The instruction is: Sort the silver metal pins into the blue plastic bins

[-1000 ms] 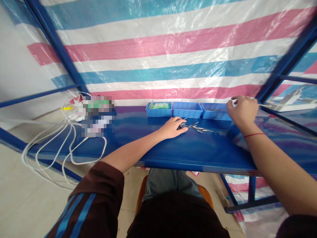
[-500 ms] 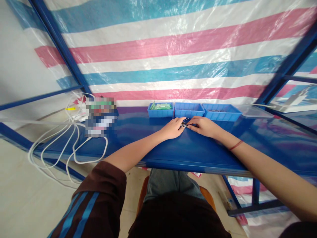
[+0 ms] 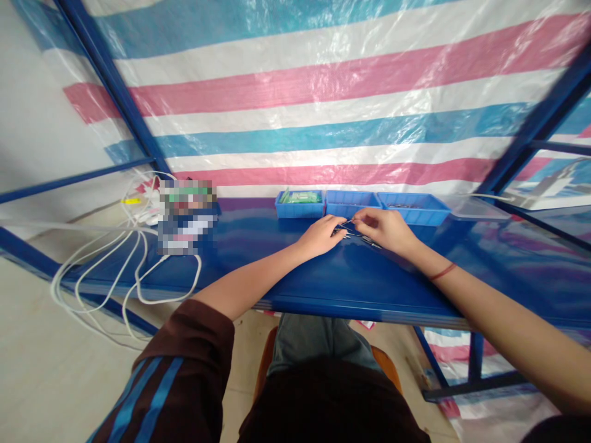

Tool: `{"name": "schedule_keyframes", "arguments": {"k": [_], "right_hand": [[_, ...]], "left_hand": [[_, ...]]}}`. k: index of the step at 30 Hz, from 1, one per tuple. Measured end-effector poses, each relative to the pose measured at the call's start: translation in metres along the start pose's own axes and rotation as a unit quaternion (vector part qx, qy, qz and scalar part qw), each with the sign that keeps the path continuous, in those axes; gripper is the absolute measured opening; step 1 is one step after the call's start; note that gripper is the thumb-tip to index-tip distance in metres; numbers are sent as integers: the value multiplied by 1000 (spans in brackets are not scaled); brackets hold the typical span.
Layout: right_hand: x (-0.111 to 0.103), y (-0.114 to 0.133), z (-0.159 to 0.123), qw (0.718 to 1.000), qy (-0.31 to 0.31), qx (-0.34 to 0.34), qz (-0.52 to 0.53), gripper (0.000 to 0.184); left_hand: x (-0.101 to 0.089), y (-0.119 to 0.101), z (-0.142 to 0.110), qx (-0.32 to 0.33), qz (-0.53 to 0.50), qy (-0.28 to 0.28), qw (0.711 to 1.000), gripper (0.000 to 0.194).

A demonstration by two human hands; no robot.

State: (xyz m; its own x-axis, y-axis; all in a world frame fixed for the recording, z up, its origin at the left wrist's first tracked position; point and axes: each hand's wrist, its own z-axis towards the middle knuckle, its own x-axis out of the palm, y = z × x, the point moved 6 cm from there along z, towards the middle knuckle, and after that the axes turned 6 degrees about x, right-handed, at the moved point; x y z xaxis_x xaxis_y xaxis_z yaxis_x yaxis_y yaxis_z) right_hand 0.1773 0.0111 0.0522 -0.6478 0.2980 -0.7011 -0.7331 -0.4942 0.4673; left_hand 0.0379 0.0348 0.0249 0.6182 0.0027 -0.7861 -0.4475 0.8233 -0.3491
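A small pile of thin metal pins (image 3: 351, 233) lies on the blue table (image 3: 323, 277), in front of the blue bins. My left hand (image 3: 321, 235) rests on the table at the left edge of the pile, fingers curled onto the pins. My right hand (image 3: 385, 229) is just right of the pile, its fingertips pinched on one thin pin lifted slightly above the others. A red cord sits around my right wrist.
Three blue bins stand in a row at the table's back: the left bin (image 3: 299, 204) holds green parts, then the middle bin (image 3: 353, 203) and the right bin (image 3: 412, 209). White cables (image 3: 124, 264) loop off the table's left end. A clear tray (image 3: 475, 209) lies far right. A striped tarp hangs behind.
My right hand came from the far right of the bins to the pile, then lifted slightly with a pin pinched in its fingers. My left hand stayed at the pile.
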Motion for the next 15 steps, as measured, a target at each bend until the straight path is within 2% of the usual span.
{"name": "schedule_keyframes", "arguments": {"k": [3, 5, 9, 15], "right_hand": [[2, 4, 0, 992, 8, 29, 120, 27], [5, 6, 0, 985, 20, 46, 164, 33], [4, 9, 0, 981, -2, 50, 185, 37], [0, 10, 1, 982, -28, 57, 179, 38]], "left_hand": [[-4, -2, 3, 9, -33, -30, 999, 22], [-6, -4, 4, 13, -58, -42, 997, 20], [-9, -6, 5, 6, -85, -58, 995, 20], [-6, -8, 4, 2, -109, -41, 993, 21]]}}
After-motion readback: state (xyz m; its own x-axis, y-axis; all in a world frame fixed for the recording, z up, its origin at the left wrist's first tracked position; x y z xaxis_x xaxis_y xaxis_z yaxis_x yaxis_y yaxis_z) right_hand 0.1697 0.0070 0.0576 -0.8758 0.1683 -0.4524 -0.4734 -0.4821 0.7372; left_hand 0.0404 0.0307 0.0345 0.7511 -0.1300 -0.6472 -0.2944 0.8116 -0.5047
